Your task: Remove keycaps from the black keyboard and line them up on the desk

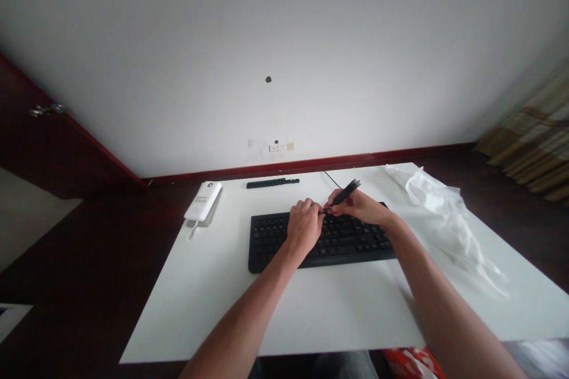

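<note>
A black keyboard (351, 257) lies on the white table in front of me, its cable running off the back edge. My right hand (362, 208) is closed round a black pen-shaped tool (347, 192), tilted with its upper end to the right. The tool's lower end points at the keyboard's upper rows, near the middle. Over the keys just left of it rests my left hand (306, 226), fingers curled and pinched at the tool's tip. Whatever small thing sits in that pinch is hidden. Both hands cover part of the keys.
A long strip of black keys (272, 183) lies at the table's back edge. At the back left is a white power bank (203, 201) with a short cord. A crumpled clear plastic bag (440, 207) spreads along the right side. Behind the table stands a wall with sockets (290, 146).
</note>
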`<state>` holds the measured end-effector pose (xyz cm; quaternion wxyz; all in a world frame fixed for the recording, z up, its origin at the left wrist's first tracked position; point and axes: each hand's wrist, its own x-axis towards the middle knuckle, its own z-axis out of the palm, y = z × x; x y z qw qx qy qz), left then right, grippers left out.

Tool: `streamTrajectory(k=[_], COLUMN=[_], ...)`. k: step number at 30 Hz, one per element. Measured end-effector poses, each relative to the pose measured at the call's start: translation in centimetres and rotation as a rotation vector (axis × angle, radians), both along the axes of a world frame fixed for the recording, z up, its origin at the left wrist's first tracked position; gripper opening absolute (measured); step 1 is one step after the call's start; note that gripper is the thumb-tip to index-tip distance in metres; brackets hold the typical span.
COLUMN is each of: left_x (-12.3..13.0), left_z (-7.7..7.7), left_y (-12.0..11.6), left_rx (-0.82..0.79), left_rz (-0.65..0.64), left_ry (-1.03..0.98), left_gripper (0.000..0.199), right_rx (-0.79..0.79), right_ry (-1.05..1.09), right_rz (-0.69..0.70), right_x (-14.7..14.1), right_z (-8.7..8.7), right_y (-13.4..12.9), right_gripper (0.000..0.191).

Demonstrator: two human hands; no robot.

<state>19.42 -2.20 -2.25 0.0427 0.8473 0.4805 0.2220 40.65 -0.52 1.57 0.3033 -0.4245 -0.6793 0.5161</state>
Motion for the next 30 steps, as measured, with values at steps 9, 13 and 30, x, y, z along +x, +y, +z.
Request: streamTrajectory(k=[9, 13, 30], left_x=[-0.1, -0.1, 0.0], left_z=[0.3, 0.3, 0.3], left_y=[0.0, 0.0, 0.1], left_rx=[-0.047, -0.053, -0.049], left_rz=[-0.014, -0.016, -0.012], left_ry=[-0.033, -0.030, -0.052], left_gripper=[0.013, 0.013, 0.016], right_rx=[-0.021, -0.041, 0.004], right_ry=[-0.019, -0.018, -0.020], right_rz=[-0.123, -0.204, -0.304], right_x=[-0.5, -0.6, 0.0], right_z=[-0.8, -1.6, 0.3], right_y=[0.4, 0.7, 0.2], right_gripper=[0.027, 0.030, 0.030])
